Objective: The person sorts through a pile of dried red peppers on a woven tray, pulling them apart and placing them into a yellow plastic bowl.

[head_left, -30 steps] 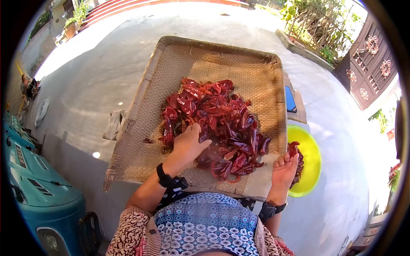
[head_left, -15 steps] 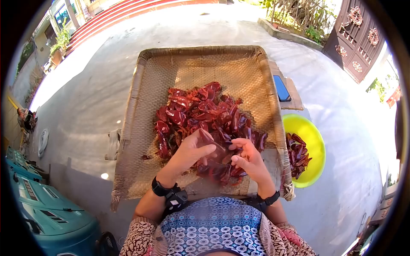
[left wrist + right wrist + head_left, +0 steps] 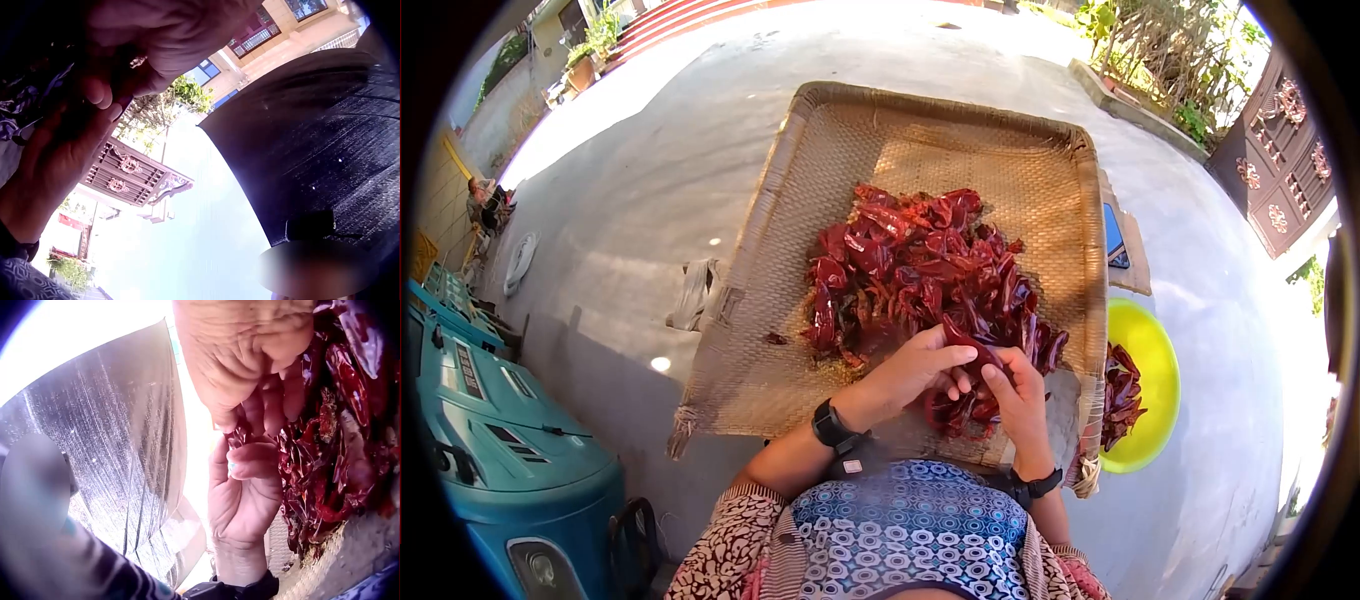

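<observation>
Both hands meet over the near part of a heap of dried red chili peppers [image 3: 900, 250], which lies on a woven tray [image 3: 750, 240]. Between them is one dark red chili pepper [image 3: 970, 345], pinched by the left hand [image 3: 915, 372] and the right hand [image 3: 1024, 405]. In the right wrist view, a small piece of that pepper [image 3: 239, 434] shows between the fingertips of the two hands; the rest is covered by fingers. The left wrist view is dark around the hands, with the right hand [image 3: 53, 162] below the left.
A yellow-green bowl [image 3: 1162, 385] with more chili peppers [image 3: 1122, 400] stands right of the tray. A phone [image 3: 1114, 238] lies on cardboard [image 3: 1135, 265] beside the tray's right edge. At the lower left is a teal vehicle [image 3: 510, 430]. Concrete ground surrounds the tray.
The right hand has come left from beside the bowl to meet the left hand over the heap. Both now pinch one chili pepper. The head view has shifted.
</observation>
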Demonstrator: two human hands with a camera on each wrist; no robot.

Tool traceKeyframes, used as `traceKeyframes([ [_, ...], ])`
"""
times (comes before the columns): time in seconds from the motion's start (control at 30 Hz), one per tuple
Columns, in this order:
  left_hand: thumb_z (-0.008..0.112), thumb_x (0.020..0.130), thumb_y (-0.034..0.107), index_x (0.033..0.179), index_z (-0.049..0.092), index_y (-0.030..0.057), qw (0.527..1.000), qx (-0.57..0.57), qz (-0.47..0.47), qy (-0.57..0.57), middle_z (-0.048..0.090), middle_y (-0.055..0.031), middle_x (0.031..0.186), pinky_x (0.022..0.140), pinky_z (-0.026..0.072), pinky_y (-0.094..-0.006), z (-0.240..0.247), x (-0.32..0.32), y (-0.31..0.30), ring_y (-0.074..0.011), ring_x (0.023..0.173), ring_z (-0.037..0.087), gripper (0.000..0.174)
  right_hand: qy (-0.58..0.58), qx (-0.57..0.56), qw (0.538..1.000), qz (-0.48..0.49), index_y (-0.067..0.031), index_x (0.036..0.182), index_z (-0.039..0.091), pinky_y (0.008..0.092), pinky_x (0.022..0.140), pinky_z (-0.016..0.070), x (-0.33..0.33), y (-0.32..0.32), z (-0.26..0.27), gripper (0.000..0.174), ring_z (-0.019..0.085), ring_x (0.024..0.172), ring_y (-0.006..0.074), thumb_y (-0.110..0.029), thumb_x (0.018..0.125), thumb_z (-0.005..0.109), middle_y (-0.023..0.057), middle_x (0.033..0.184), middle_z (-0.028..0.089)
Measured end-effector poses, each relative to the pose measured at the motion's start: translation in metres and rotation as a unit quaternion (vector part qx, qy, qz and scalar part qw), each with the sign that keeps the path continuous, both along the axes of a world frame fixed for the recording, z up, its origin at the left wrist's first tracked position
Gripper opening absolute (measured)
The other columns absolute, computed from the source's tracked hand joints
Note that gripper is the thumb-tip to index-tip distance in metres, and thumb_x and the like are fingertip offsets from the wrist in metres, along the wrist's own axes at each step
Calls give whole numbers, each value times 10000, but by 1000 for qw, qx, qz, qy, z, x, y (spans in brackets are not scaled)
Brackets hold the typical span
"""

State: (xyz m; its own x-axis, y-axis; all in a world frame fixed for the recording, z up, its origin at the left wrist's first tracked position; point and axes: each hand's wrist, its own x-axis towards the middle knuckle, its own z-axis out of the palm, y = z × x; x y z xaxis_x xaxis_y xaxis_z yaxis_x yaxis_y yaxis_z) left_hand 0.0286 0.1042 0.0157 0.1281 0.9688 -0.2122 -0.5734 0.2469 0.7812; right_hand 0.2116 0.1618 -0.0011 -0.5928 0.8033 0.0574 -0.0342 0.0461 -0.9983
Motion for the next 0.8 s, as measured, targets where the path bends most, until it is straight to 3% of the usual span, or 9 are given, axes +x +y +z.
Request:
traceKeyframes([
  [0.13, 643, 919, 221, 1100, 523, 53, 969, 12, 60, 239, 592, -46, 960, 569, 472, -262, 8, -29, -11, -118, 725, 595, 274, 41, -6, 994, -99, -43, 999, 580, 230, 625, 442, 14, 9, 7, 227, 541, 636, 90, -269, 985, 571, 15, 816, 600],
  [0.2, 692, 860, 179, 1054, 518, 36, 816, 77, 223, 528, 579, -87, 946, 601, 484, -325, -5, -55, -16, -197, 738, 596, 297, 125, -27, 975, -183, -64, 1009, 571, 242, 610, 434, 28, 18, 6, 228, 522, 626, 102, -291, 990, 557, 19, 820, 605],
  [0.27, 720, 832, 207, 1008, 517, 41, 652, 54, 316, 687, 563, -92, 908, 668, 481, -350, -18, -86, -29, -213, 768, 583, 316, 222, -55, 941, -249, -57, 1049, 578, 252, 576, 425, 51, 30, 0, 264, 510, 633, 102, -312, 990, 547, 20, 849, 609],
  [0.37, 739, 796, 239, 973, 515, 33, 603, -107, 248, 750, 561, -125, 926, 731, 474, -397, -17, -103, -45, -288, 818, 577, 352, 363, -205, 856, -306, -95, 1090, 595, 263, 581, 407, 87, 45, -14, 323, 510, 677, 107, -388, 999, 496, -9, 853, 614],
  [0.4, 745, 782, 258, 968, 522, 39, 613, -112, 227, 748, 570, -138, 942, 733, 478, -416, -18, -105, -48, -310, 835, 590, 363, 390, -247, 827, -321, -99, 1097, 596, 264, 582, 403, 89, 45, -9, 338, 510, 678, 110, -399, 1004, 475, -11, 853, 615],
  [0.5, 741, 767, 288, 940, 547, 52, 645, -101, 188, 734, 594, -158, 957, 738, 484, -458, -25, -114, -56, -355, 864, 615, 351, 363, -248, 857, -267, -96, 1109, 598, 269, 578, 411, 85, 41, -15, 348, 521, 687, 115, -396, 1009, 452, -2, 855, 614],
  [0.57, 712, 792, 273, 908, 566, 56, 669, -58, 195, 715, 606, -148, 920, 739, 480, -463, -32, -121, -63, -357, 853, 614, 286, 315, -194, 901, -228, -89, 1111, 594, 272, 580, 418, 76, 35, -21, 338, 525, 680, 121, -379, 1010, 451, 4, 860, 614],
  [0.77, 613, 880, 189, 934, 583, 46, 652, -38, 282, 703, 624, -134, 830, 687, 475, -402, 3, -101, -67, -320, 782, 611, 156, 154, -50, 981, -103, -21, 1138, 562, 237, 591, 445, 34, 16, 1, 272, 524, 649, 95, -243, 981, 552, 38, 869, 616],
  [0.8, 597, 891, 176, 948, 586, 49, 683, 1, 224, 695, 629, -133, 842, 690, 478, -396, 13, -95, -66, -317, 794, 616, 140, 114, -34, 990, -72, -19, 1153, 555, 232, 596, 445, 29, 12, 5, 294, 527, 654, 91, -254, 977, 561, 41, 873, 616],
])
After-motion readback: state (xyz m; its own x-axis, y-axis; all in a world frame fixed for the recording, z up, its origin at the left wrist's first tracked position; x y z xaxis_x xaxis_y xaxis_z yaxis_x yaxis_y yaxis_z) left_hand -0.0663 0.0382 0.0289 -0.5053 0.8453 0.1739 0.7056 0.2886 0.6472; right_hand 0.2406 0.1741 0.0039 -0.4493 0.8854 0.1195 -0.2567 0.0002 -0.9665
